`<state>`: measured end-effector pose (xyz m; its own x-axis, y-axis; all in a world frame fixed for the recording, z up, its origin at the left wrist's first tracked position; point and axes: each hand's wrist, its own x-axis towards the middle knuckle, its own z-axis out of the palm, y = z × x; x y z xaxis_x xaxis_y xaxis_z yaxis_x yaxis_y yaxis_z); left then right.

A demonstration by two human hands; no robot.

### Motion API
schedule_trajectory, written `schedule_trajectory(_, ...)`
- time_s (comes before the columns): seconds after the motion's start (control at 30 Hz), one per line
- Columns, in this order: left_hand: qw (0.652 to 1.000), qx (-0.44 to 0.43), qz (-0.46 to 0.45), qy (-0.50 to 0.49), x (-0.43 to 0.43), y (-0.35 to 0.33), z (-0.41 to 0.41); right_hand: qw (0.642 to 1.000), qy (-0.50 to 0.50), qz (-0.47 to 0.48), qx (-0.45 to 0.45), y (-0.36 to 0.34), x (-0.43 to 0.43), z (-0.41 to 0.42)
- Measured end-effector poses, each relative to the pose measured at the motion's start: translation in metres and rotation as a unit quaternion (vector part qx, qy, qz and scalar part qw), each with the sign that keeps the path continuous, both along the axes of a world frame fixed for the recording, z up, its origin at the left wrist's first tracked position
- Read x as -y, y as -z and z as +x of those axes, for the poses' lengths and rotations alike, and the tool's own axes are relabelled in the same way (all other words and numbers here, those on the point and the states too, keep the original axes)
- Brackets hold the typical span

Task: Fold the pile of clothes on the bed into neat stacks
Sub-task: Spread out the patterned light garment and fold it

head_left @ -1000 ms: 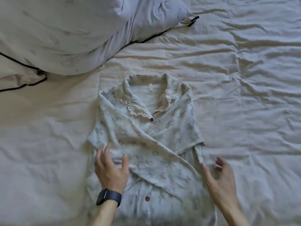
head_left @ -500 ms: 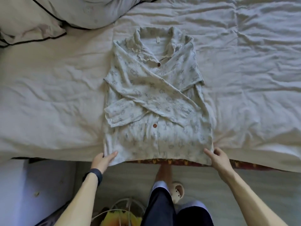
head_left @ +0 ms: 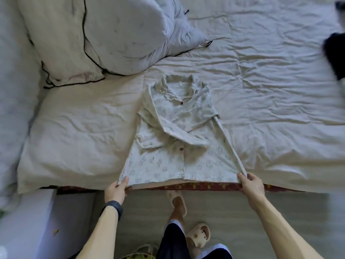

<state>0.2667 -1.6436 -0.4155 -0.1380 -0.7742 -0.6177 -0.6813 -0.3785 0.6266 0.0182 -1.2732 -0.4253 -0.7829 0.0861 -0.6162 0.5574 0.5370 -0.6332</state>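
A pale printed pyjama shirt (head_left: 179,139) lies face up on the bed, collar away from me, both sleeves folded across its chest. Its hem sits at the bed's near edge. My left hand (head_left: 116,190), with a dark band at the wrist, pinches the hem's left corner. My right hand (head_left: 251,186) pinches the hem's right corner. The hem is lifted slightly and stretched between the two hands.
The bed's wrinkled cream sheet (head_left: 261,90) spreads wide to the right. A large pillow with black piping (head_left: 104,34) lies at the back left. A dark garment (head_left: 335,53) shows at the right edge. My legs and slippers (head_left: 177,202) stand on the floor below.
My hands left the folded sleeves and moved down to the hem, first touching its corners, now gripping and lifting them. The view pulled back from the bed.
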Motion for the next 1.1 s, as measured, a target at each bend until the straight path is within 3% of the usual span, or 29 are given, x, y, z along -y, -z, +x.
schedule_trajectory(0.33, 0.999, 0.022, -0.008, 0.031, -0.028, -0.078, 0.048, 1.0, 0.003, 0.028, 0.004, -0.091, -0.022, 0.049)
schedule_trajectory(0.67, 0.999, 0.019, 0.023, 0.034, -0.033, -0.079, 0.074, 0.999, 0.02, 0.017, 0.043, -0.091, -0.042, 0.093)
schedule_trajectory(0.87, 0.998, -0.02, 0.003, 0.059, -0.005, -0.09, 0.03, 0.995, 0.07, -0.047, 0.048, -0.099, -0.016, 0.056)
schedule_trajectory(0.97, 0.996, -0.075, 0.05, 0.024, 0.016, -0.097, -0.011, 0.993, 0.084, -0.067, 0.05, -0.105, 0.007, 0.019)
schedule_trajectory(1.1, 0.993, -0.11, 0.048, -0.022, 0.061, -0.102, -0.08, 0.982, 0.138, -0.114, 0.063, -0.104, 0.055, -0.051)
